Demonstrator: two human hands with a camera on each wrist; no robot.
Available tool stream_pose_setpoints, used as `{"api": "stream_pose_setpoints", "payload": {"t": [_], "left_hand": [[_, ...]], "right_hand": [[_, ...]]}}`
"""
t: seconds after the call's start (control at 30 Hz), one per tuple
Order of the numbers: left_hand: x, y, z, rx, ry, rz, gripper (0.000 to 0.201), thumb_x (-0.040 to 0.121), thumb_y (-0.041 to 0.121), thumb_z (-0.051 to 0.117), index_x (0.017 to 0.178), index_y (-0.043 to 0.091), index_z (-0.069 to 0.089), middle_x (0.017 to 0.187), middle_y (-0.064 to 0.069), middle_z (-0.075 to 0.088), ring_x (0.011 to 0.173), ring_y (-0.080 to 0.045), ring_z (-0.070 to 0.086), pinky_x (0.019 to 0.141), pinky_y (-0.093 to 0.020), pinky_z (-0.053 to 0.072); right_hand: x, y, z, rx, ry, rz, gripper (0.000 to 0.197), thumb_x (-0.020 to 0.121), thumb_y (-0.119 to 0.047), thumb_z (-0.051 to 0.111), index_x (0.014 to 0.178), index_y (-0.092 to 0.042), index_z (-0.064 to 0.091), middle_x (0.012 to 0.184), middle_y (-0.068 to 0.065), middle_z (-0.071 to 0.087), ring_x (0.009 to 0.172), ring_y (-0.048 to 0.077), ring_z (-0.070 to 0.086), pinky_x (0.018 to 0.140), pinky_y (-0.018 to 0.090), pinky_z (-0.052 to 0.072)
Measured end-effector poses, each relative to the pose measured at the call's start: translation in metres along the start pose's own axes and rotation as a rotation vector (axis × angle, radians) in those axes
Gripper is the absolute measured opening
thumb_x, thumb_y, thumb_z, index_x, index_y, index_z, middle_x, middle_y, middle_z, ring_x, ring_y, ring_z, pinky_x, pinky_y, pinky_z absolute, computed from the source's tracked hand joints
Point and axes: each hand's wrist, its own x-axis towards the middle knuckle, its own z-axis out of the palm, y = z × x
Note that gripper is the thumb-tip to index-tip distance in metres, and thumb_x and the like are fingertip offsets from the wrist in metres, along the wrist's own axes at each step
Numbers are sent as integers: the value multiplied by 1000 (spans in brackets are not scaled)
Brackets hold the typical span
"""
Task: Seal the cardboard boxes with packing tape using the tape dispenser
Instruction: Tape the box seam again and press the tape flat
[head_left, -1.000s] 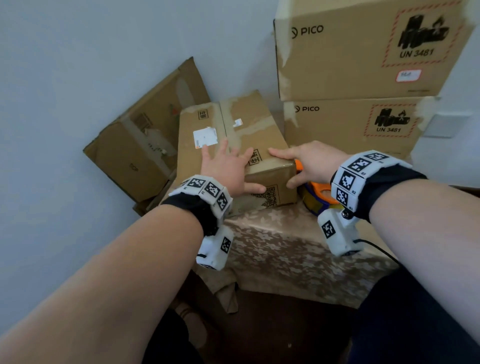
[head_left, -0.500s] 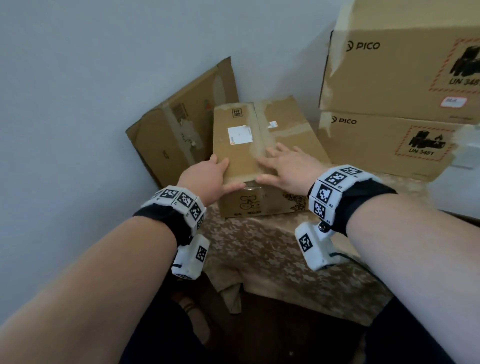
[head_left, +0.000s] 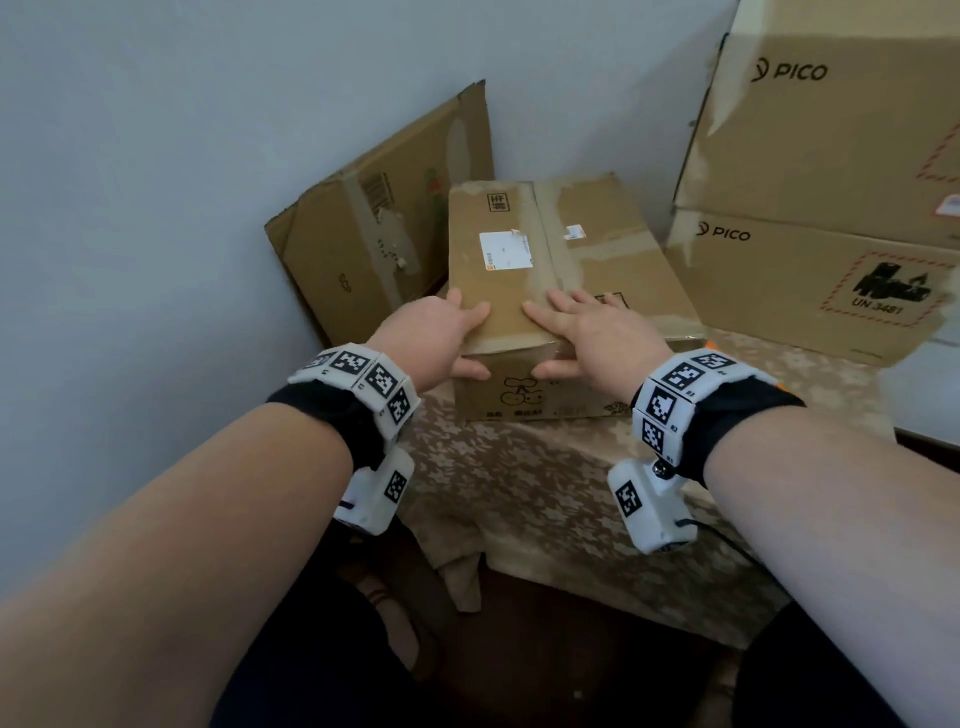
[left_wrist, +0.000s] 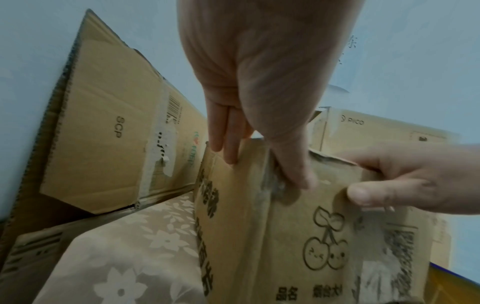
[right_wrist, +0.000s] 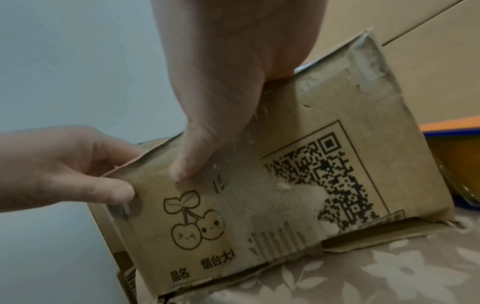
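Head view, looking down along two bare forearms reaching forward, each wrist wrapped in a dark band with black-and-white marker blocks. Small cardboard box lying on a floral tablecloth, near end toward the viewer, old tape down the top seam. Left hand clasped over the near left top corner: fingers laid over the top, thumb pressed on the near face. Right hand just beside it at the near top edge, fingers spread flat on the top, thumb hooked down onto the same near face. Both hands touching the box, thumbs a little apart above a printed cherry drawing.

Left wrist view: left fingers straight and close together against the box corner, thumb lower on the printed face.

Right wrist view: right thumb pressed just above the cherries, QR code to its right; the other fingers hidden over the top.

Orange and blue object, only partly seen, just beyond the box's right side. Flattened carton leaning on the wall to the left; two stacked PICO cartons to the right.
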Motion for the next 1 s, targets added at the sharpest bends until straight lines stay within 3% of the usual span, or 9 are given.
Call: {"api": "stream_pose_setpoints", "payload": {"t": [0.17,0.47,0.57,0.8,1.0], "left_hand": [[-8,-8,7,-112,69,15,73,91,60,41,151,24,22,158,-12,18,133,-27,40,107,-36,35],[-8,-8,15,-167,61,37,66,96,44,48,152,24,19,159,-10,13,137,-27,35,111,-32,28],[-11,-8,14,-163,41,31,69,95,44,50,152,25,15,160,-9,10,139,-27,32,112,-33,29],[-14,1,12,-148,18,11,61,101,41,34,153,19,11,160,-8,8,129,-28,43,102,-40,40],[-19,1,6,-142,-51,5,56,104,32,30,153,20,6,161,-5,2,132,-26,41,106,-36,37]], "right_hand": [[3,-10,7,12,70,78,78,87,-74,16,153,-34,8,161,0,7,147,24,12,118,51,12],[6,-8,8,-31,40,65,75,87,-71,29,151,-41,4,161,2,7,147,26,10,117,53,12],[4,-8,9,-26,59,62,75,87,-73,24,151,-41,3,161,1,6,148,25,9,117,53,12],[4,-10,10,-19,65,76,68,89,-72,16,150,-45,4,162,0,5,148,24,9,116,56,11],[1,-1,8,8,38,10,58,95,-64,18,149,-49,2,162,-2,0,148,23,4,118,54,8]]}}
